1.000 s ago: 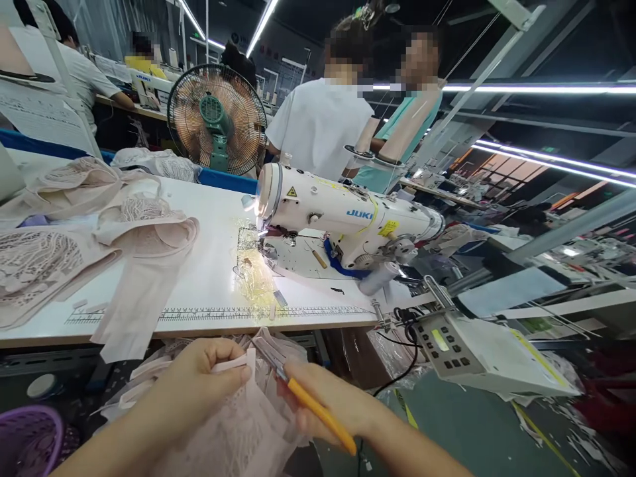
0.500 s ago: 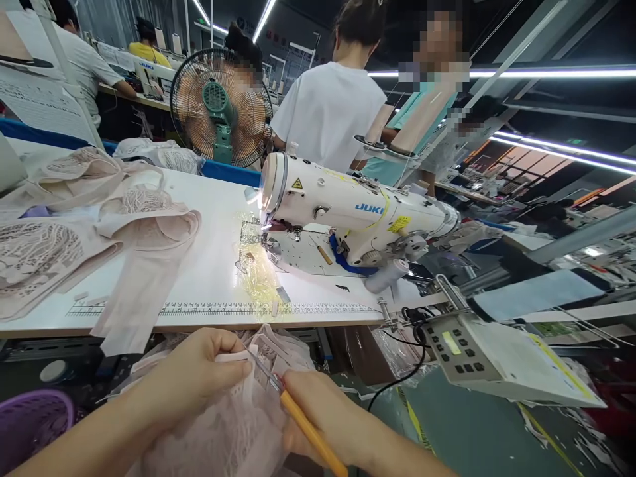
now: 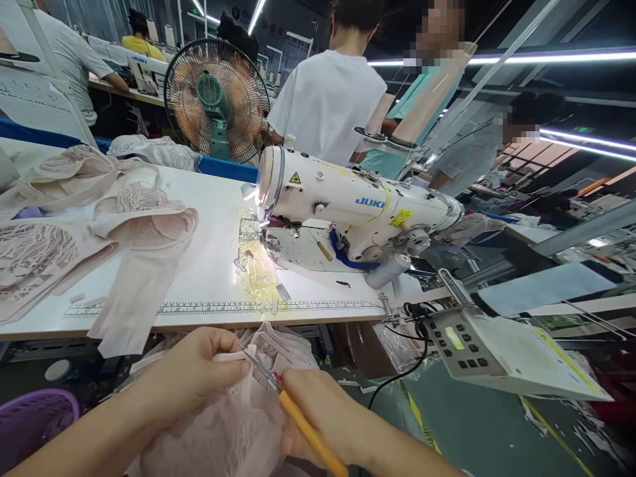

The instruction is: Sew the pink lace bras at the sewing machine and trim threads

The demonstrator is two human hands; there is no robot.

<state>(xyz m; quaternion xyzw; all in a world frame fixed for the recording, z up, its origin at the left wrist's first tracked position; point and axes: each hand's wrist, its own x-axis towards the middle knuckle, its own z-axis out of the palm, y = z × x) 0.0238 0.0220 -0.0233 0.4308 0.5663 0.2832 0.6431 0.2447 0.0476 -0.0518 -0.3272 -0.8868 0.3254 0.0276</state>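
Below the table's front edge, my left hand (image 3: 211, 364) pinches the edge of a pale pink lace bra (image 3: 238, 424) between thumb and fingers. My right hand (image 3: 318, 404) is closed around a seam ripper (image 3: 305, 424) with a long orange handle. Its slim metal tip reaches the fabric beside my left fingertips; whether it has gone into the stitches I cannot tell. The rest of the garment hangs down over my lap in sheer folds. Further pink lace bras (image 3: 149, 232) lie on the table at the left.
A white sewing machine (image 3: 358, 205) stands on the white table (image 3: 209, 265), with a printed ruler (image 3: 199, 308) along its front edge. At the right is a control box (image 3: 511, 361). A purple basket (image 3: 37, 424) sits low left. Behind are a fan (image 3: 216, 99) and several people.
My view has shifted slightly. Both hands keep almost the same hold on the bra and the seam ripper. A person at the back right has come further into view.
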